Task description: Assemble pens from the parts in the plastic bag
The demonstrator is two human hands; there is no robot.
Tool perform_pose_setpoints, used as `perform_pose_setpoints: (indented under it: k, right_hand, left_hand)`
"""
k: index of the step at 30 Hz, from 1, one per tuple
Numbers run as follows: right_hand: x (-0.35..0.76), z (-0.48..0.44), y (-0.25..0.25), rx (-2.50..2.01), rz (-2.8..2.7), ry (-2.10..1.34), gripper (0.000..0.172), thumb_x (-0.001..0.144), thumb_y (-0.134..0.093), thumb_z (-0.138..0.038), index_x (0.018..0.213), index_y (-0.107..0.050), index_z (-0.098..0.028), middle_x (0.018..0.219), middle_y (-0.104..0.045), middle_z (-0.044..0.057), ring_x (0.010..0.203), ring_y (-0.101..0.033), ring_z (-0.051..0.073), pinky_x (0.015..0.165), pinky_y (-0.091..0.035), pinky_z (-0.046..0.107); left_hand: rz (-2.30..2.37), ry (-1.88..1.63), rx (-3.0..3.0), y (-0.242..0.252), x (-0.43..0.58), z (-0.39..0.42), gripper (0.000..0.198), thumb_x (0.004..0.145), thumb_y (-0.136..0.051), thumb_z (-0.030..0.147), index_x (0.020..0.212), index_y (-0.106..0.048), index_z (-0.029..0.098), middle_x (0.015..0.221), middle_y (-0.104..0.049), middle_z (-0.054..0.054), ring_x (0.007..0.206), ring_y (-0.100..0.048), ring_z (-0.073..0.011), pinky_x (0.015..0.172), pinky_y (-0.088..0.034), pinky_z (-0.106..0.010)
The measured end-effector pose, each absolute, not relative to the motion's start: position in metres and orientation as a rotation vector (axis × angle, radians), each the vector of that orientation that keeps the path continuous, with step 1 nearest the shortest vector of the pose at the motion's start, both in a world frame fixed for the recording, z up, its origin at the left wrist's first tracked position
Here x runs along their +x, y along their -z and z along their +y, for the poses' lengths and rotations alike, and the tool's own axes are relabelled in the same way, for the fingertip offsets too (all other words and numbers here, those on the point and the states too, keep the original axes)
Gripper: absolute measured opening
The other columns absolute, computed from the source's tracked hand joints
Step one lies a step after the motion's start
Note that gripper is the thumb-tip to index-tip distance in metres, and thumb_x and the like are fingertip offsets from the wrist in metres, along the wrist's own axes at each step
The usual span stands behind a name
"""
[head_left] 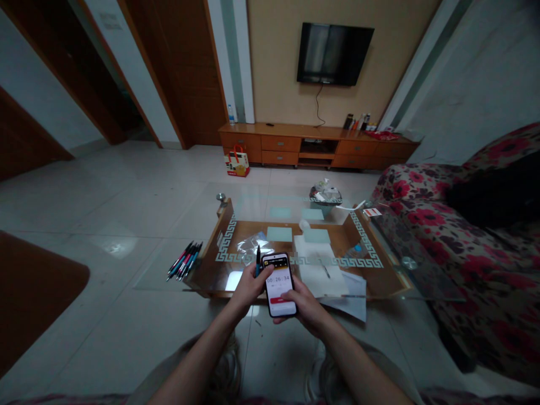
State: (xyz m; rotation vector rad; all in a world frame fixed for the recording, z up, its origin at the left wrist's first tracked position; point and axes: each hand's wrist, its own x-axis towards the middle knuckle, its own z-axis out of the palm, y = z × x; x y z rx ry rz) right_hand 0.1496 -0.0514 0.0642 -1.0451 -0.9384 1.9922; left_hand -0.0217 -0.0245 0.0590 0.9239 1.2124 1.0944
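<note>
A smartphone (279,284) with a lit screen showing a timer sits between both hands above the near edge of a glass coffee table (236,214). My right hand (304,304) cradles the phone from below and the right. My left hand (248,286) grips a dark pen (257,261) that stands upright, and its thumb rests on the phone's left edge. Sheets of white paper (318,267) with a pen on them lie on the table just beyond the phone.
Several pens (184,261) lie bunched on the table's left end. A floral sofa (464,247) runs along the right. A wooden TV cabinet (316,146) and wall TV (333,53) stand at the back, a shopping bag (237,161) on the floor.
</note>
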Motion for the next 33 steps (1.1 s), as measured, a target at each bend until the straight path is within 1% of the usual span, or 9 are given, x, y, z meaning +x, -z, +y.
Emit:
perform_pose_setpoints:
  k: [5, 11, 18, 27, 33]
  right_hand:
    - [0.150, -0.052, -0.062, -1.038, -0.935, -2.005, 0.055, 0.072, -0.061, -0.022, 0.126, -0.050, -0.024, 0.111, -0.065, 0.007, 0.076, -0.066, 0.022, 0.061, -0.060, 0.045]
    - [0.151, -0.052, -0.062, -1.030, -0.935, -1.998, 0.054, 0.072, -0.060, -0.021, 0.126, -0.050, -0.024, 0.112, -0.064, 0.008, 0.076, -0.067, 0.023, 0.060, -0.060, 0.046]
    - [0.150, -0.052, -0.058, -1.039, -0.931, -1.999, 0.053, 0.073, -0.060, -0.021, 0.124, -0.050, -0.022, 0.110, -0.065, 0.008, 0.077, -0.067, 0.023, 0.059, -0.060, 0.046]
    - [0.150, -0.051, -0.061, -1.042, -0.928, -1.996, 0.054, 0.072, -0.060, -0.021, 0.125, -0.051, -0.023, 0.107, -0.065, 0.007, 0.078, -0.067, 0.023, 0.058, -0.060, 0.044]
    - [0.150, -0.051, -0.060, -1.038, -0.935, -1.995, 0.052, 0.073, -0.060, -0.021, 0.124, -0.051, -0.024, 0.103, -0.066, 0.006, 0.077, -0.066, 0.023, 0.058, -0.060, 0.044]
  left_hand:
    - [1.237, -1.082, 0.919, -0.060, -0.022, -0.025, 0.044, 0.073, -0.074, 0.051, 0.091, -0.064, 0.012, 0.068, -0.065, -0.002, 0.055, -0.057, -0.0127, 0.050, -0.040, -0.020]
    - [1.240, -1.094, 0.911, -0.059, -0.021, -0.025, 0.047, 0.072, -0.075, 0.052, 0.093, -0.065, 0.011, 0.070, -0.067, -0.003, 0.059, -0.060, -0.0148, 0.052, -0.042, -0.021]
    - [1.234, -1.086, 0.912, -0.055, -0.020, -0.024, 0.045, 0.072, -0.074, 0.053, 0.087, -0.062, 0.013, 0.061, -0.060, 0.002, 0.048, -0.051, -0.0099, 0.046, -0.035, -0.019]
    - [1.207, -1.103, 0.952, -0.050, -0.022, -0.023, 0.041, 0.076, -0.072, 0.050, 0.088, -0.063, 0.012, 0.063, -0.060, 0.001, 0.050, -0.050, -0.0095, 0.047, -0.035, -0.019]
    - [1.195, -1.102, 0.938, -0.054, -0.022, -0.023, 0.042, 0.074, -0.073, 0.050, 0.089, -0.065, 0.012, 0.062, -0.060, 0.001, 0.051, -0.051, -0.0103, 0.048, -0.036, -0.020]
